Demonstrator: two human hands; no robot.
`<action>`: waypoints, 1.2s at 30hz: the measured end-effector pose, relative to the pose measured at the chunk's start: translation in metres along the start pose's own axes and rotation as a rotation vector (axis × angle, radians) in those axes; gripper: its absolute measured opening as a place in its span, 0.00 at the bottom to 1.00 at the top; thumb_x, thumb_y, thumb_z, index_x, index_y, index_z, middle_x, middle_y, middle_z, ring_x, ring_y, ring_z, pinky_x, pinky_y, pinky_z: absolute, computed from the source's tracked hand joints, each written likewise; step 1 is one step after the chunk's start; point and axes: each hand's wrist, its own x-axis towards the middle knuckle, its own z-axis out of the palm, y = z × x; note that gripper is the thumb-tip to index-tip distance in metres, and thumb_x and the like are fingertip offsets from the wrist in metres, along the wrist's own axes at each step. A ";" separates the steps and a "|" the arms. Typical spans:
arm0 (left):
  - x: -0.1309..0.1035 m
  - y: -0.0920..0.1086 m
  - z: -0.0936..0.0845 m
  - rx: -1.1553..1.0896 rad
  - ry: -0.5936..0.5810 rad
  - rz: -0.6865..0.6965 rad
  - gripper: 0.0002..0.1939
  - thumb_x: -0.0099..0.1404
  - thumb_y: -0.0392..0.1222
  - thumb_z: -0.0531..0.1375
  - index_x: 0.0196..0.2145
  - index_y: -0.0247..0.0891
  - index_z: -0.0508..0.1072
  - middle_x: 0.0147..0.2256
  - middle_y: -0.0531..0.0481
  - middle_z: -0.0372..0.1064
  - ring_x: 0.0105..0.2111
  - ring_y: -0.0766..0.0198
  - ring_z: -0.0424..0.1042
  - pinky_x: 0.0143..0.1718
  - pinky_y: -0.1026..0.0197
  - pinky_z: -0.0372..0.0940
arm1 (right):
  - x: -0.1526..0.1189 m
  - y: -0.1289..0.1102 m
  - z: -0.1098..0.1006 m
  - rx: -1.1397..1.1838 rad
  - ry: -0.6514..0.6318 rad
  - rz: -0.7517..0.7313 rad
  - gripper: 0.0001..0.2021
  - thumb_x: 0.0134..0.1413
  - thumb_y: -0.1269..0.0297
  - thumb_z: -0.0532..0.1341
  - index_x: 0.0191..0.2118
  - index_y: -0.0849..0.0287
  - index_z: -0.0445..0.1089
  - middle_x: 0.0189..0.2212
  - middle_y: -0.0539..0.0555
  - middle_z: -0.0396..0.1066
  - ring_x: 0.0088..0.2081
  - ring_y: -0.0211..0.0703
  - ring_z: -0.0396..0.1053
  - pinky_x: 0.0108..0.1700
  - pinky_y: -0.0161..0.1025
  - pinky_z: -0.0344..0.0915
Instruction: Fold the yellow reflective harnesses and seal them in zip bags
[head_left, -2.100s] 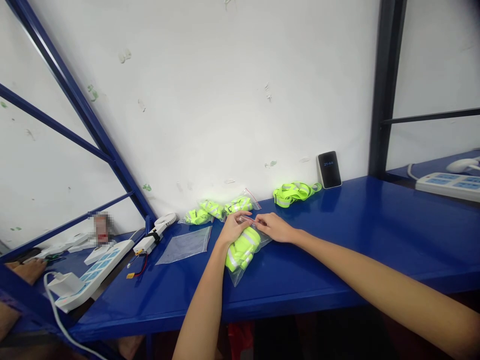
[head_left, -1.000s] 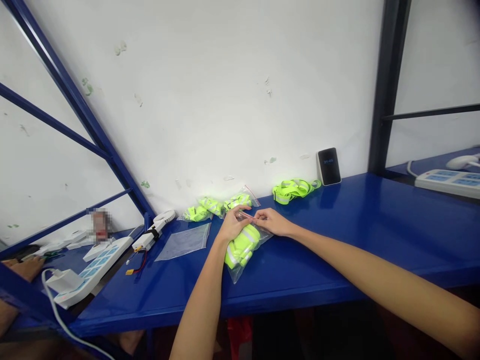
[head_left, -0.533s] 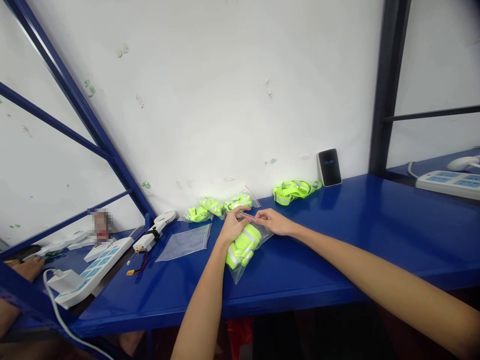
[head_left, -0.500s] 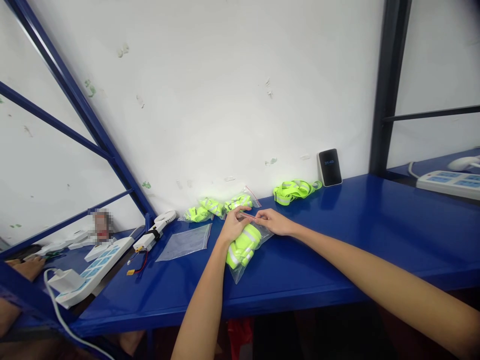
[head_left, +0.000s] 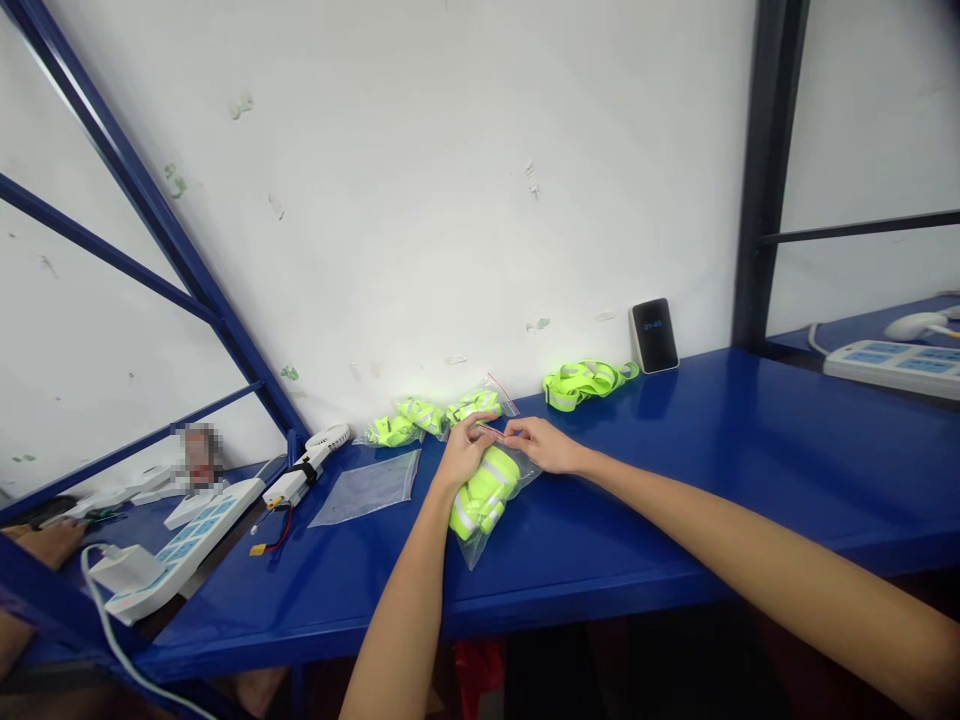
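A clear zip bag (head_left: 471, 552) lies tilted on the blue table, with a folded neon-yellow reflective strap (head_left: 486, 490) inside it. My left hand (head_left: 466, 450) pinches the bag's red-lined zip edge at the top. Close beside it, my right hand (head_left: 544, 443) grips the same edge between thumb and fingers. Just behind my hands, several filled bags (head_left: 420, 415) of the same yellow straps rest against the wall. Left of my left forearm, a flat clear zip bag (head_left: 367, 488) lies on the table.
A loose yellow strap bundle (head_left: 589, 382) lies by the wall beside a dark-screened device (head_left: 654, 336). At left are a small white fan (head_left: 328, 438), a battery pack with wires (head_left: 289, 487) and a power strip (head_left: 191, 545). Another person's hand (head_left: 52, 545) shows at far left.
Both hands stay on the bag's zip edge, and my right hand has come slightly closer to my left. The whole view has shifted a little.
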 end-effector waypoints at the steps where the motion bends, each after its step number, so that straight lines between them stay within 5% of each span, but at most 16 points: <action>1: 0.000 0.000 0.000 -0.004 0.005 0.003 0.18 0.57 0.37 0.61 0.47 0.34 0.70 0.30 0.48 0.76 0.32 0.63 0.75 0.37 0.63 0.65 | 0.000 -0.001 0.000 -0.004 0.004 0.002 0.14 0.59 0.56 0.54 0.30 0.61 0.67 0.22 0.47 0.61 0.24 0.35 0.55 0.27 0.33 0.49; 6: 0.001 -0.004 0.000 0.007 0.027 0.026 0.19 0.57 0.39 0.62 0.48 0.35 0.71 0.29 0.47 0.76 0.33 0.60 0.76 0.37 0.61 0.67 | -0.002 0.003 -0.002 0.140 -0.016 0.126 0.17 0.58 0.52 0.54 0.31 0.61 0.68 0.17 0.46 0.60 0.18 0.34 0.56 0.22 0.32 0.50; 10: 0.001 -0.005 0.000 0.049 0.063 0.028 0.18 0.58 0.37 0.60 0.47 0.35 0.72 0.29 0.47 0.76 0.35 0.58 0.76 0.40 0.59 0.67 | -0.001 0.010 -0.005 0.285 -0.114 0.259 0.11 0.55 0.59 0.54 0.25 0.59 0.63 0.11 0.44 0.57 0.13 0.35 0.57 0.18 0.33 0.51; 17: 0.000 -0.003 0.002 0.124 0.090 0.047 0.17 0.57 0.35 0.59 0.46 0.35 0.72 0.30 0.47 0.76 0.35 0.59 0.76 0.40 0.60 0.66 | -0.001 0.010 -0.007 0.375 -0.107 0.183 0.08 0.48 0.64 0.57 0.22 0.60 0.62 0.14 0.43 0.57 0.16 0.30 0.53 0.19 0.31 0.49; 27: 0.002 -0.007 -0.001 0.213 0.182 0.042 0.17 0.58 0.33 0.57 0.45 0.35 0.72 0.28 0.49 0.76 0.32 0.60 0.74 0.39 0.59 0.66 | -0.002 0.018 -0.023 0.322 -0.261 0.265 0.15 0.52 0.55 0.59 0.22 0.59 0.62 0.13 0.45 0.60 0.14 0.31 0.54 0.16 0.31 0.50; 33: 0.000 -0.003 -0.002 0.421 0.198 0.138 0.17 0.59 0.35 0.56 0.47 0.37 0.73 0.45 0.43 0.73 0.47 0.56 0.71 0.51 0.53 0.62 | -0.002 0.016 -0.020 0.232 -0.243 0.155 0.17 0.54 0.48 0.59 0.28 0.59 0.63 0.16 0.43 0.57 0.14 0.31 0.53 0.18 0.31 0.49; 36: -0.001 0.003 0.000 0.623 0.078 0.231 0.17 0.58 0.34 0.58 0.46 0.42 0.75 0.55 0.45 0.66 0.57 0.53 0.61 0.59 0.50 0.54 | -0.003 0.012 -0.018 0.034 -0.162 0.033 0.17 0.57 0.51 0.57 0.27 0.60 0.66 0.16 0.45 0.58 0.18 0.33 0.56 0.22 0.32 0.51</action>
